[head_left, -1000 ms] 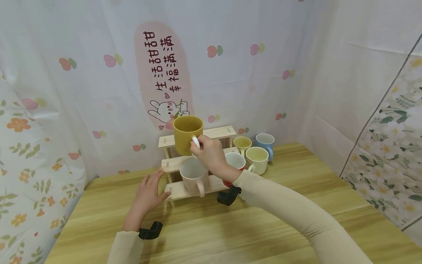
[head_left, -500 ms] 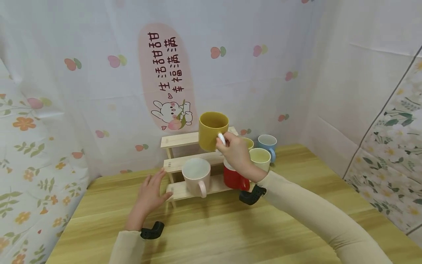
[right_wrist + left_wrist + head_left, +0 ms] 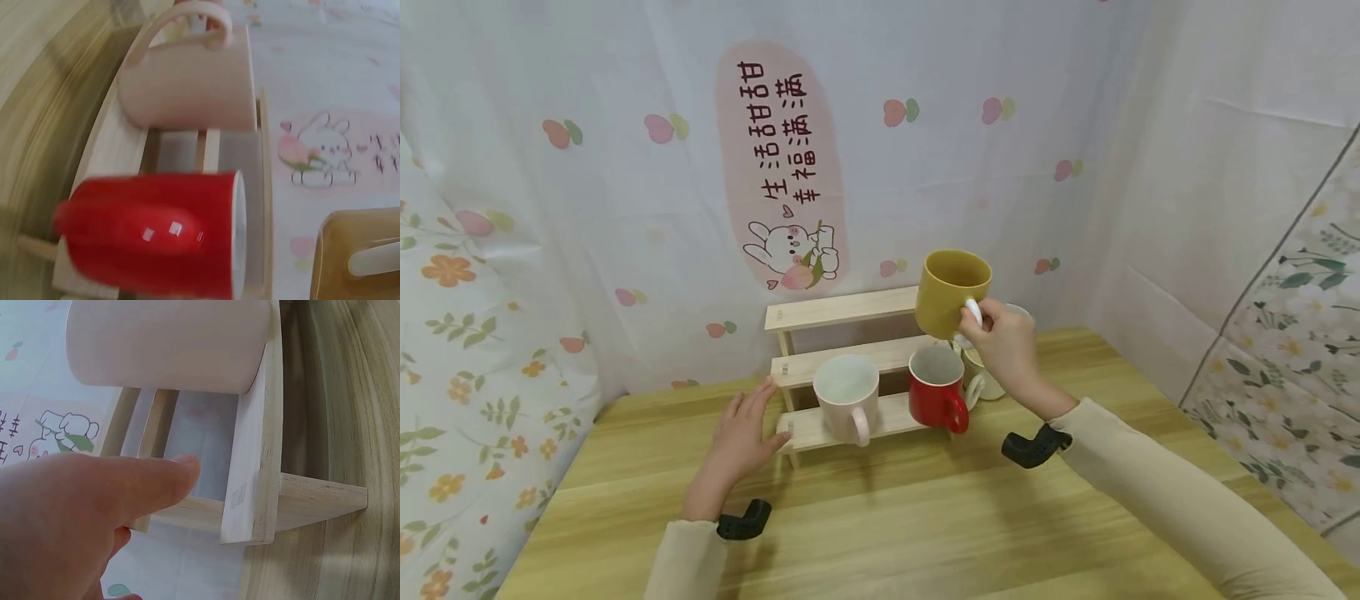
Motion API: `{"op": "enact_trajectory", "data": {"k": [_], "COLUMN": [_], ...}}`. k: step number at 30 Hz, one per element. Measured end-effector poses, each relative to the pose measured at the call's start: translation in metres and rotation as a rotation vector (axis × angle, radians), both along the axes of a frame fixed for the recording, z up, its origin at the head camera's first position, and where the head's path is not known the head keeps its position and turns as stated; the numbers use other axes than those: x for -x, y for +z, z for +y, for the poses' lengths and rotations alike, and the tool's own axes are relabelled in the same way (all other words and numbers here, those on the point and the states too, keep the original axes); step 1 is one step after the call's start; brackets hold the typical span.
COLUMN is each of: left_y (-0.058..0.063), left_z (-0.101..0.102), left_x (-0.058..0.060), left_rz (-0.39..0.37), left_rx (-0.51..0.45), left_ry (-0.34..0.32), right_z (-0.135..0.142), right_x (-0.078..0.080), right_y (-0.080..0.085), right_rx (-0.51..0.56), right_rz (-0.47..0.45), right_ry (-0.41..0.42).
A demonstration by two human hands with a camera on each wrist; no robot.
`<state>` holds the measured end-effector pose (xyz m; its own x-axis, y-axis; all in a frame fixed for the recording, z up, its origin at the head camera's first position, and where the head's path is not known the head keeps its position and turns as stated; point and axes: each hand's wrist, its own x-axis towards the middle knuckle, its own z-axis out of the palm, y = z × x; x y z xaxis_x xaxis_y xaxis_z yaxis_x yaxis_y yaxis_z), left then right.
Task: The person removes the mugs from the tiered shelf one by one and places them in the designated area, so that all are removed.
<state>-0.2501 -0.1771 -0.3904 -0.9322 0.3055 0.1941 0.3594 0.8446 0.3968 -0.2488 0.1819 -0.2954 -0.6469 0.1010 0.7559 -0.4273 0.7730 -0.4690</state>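
My right hand (image 3: 1006,346) pinches the white handle of a mustard-yellow mug (image 3: 943,304), held upright in the air near the right end of a three-tier wooden shelf (image 3: 838,310). In the right wrist view only part of this yellow mug (image 3: 340,250) shows, at the lower right edge. My left hand (image 3: 737,442) is at the shelf's left end, fingers spread and relaxed, fingertips right at the middle tier. Its thumb (image 3: 156,481) points along the lower tier in the left wrist view. On the bottom tier stand a pale pink mug (image 3: 842,404) and a red mug (image 3: 928,396).
Right of the shelf, a cream mug (image 3: 988,383) stands on the wooden table (image 3: 880,533), partly covered by my right hand. Behind that hand shows the rim of another mug (image 3: 1022,318). Printed curtains (image 3: 625,192) hang close at the back and sides.
My right hand has carried the yellow mug rightward, from over the shelf's left part to its right end, uncovering the red mug. The left hand has stayed at the shelf's left end.
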Motion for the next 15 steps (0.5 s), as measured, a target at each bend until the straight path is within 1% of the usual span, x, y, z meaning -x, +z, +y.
{"op": "enact_trajectory", "data": {"k": [2, 5, 8, 11, 15], "left_y": [0.001, 0.002, 0.003, 0.002, 0.001], "left_z": [-0.001, 0.000, 0.000, -0.001, -0.001], "left_x": [0.002, 0.002, 0.002, 0.001, -0.001], "left_rz": [0.013, 0.022, -0.001, -0.021, -0.018], "left_rx": [-0.004, -0.010, -0.017, -0.013, -0.017], "left_ry": [-0.001, -0.004, 0.003, 0.014, 0.018], "right_z": [0.010, 0.026, 0.042, 0.056, 0.075], "right_x": [0.001, -0.001, -0.006, -0.011, -0.016], "right_y": [-0.002, -0.006, -0.012, -0.021, -0.032], "right_rx": [-0.003, 0.000, -0.001, -0.029, -0.064], "right_rz": [0.056, 0.099, 0.088, 0.060, 0.041], "right_ry": [-0.025, -0.053, -0.085, -0.133, -0.184]}}
